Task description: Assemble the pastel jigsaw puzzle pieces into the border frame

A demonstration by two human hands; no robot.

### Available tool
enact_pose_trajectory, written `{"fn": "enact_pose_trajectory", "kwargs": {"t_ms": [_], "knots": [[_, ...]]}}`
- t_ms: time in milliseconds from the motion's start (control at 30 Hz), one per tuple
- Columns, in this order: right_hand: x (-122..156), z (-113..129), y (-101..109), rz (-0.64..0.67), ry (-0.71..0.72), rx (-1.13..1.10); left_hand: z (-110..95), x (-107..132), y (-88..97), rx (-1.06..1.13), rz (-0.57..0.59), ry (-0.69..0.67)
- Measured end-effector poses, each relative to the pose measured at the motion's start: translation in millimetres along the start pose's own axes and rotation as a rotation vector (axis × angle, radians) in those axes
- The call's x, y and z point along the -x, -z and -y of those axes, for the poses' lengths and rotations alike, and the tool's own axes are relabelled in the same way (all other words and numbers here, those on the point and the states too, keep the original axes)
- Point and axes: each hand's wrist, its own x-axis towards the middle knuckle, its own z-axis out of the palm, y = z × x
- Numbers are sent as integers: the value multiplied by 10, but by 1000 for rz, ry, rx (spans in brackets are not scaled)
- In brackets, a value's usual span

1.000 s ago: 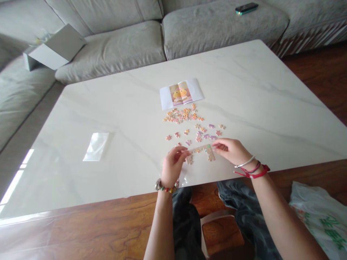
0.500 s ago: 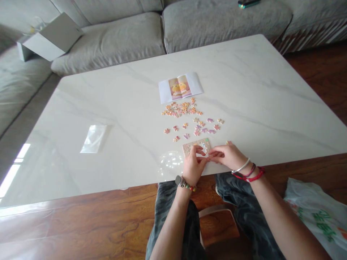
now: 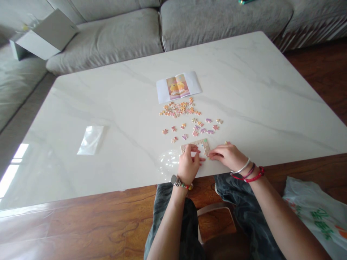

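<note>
My left hand [image 3: 188, 167] and my right hand [image 3: 225, 156] sit at the lower edge of an assembled jigsaw patch [image 3: 195, 146] lying on the white marble table [image 3: 121, 108]. Left fingers rest on its lower left part, and right fingertips touch its lower right corner. Fingers hide part of the patch. Loose jigsaw pieces [image 3: 179, 109] form a heap beyond it, with several separate pieces [image 3: 195, 128] between the heap and the patch. A printed picture sheet [image 3: 178, 87] lies beyond the heap.
A clear plastic sheet [image 3: 90, 140] lies on the table at left, and a glare patch lies next to my left hand. A grey sofa [image 3: 108, 39] runs along the far side, with a white box [image 3: 45, 36] on it. A printed plastic bag [image 3: 311, 213] lies at lower right.
My hands have come together at the patch from either side. The patch now lies flat and looks fuller than the earlier open strip. The whole view has shifted slightly upward.
</note>
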Motion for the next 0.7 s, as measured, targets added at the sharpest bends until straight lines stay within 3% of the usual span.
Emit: {"fn": "enact_pose_trajectory", "kwargs": {"t_ms": [133,333,500,700], "knots": [[-13,12,-16,23,-2,104,3,-25,63,-324,-51,-178],[-22,62,-9,92,-14,205,-26,-59,79,-573,45,-439],[-14,97,8,136,1,243,-19,-60,48,-597,101,-479],[9,119,-20,146,1,307,-30,-61,12,-596,103,-426]]}}
